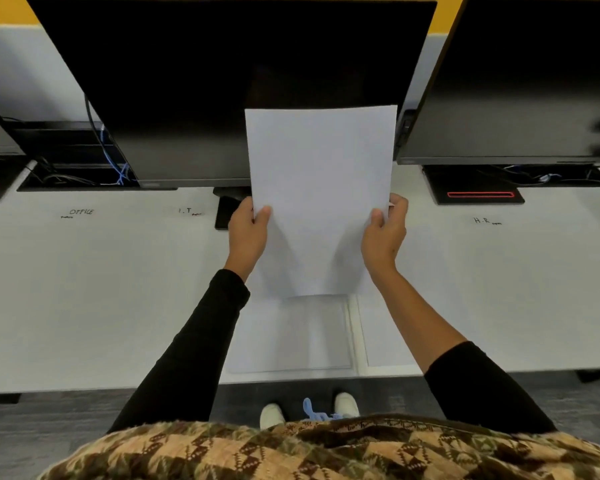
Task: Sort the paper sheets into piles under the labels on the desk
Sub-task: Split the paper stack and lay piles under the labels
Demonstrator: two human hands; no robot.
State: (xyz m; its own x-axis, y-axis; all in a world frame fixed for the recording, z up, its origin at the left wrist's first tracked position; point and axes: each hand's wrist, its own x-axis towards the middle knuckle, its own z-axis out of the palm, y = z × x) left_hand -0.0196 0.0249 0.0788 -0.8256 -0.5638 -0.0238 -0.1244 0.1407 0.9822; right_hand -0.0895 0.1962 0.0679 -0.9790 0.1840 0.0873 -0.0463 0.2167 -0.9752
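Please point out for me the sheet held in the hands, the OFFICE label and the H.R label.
held sheet [321,174]: head view, middle of its blank face.
OFFICE label [81,212]: head view, on the handwritten letters.
H.R label [482,220]: head view, on the handwritten letters.

Soft, even light is filling the scene, the held sheet [321,202] is throwing a faint grey shadow on the desk [84,289] toward 6 o'clock, the wide lens is slanting the monitors [222,81] at 10 and 2 o'clock, and the 3 o'clock edge is smearing.
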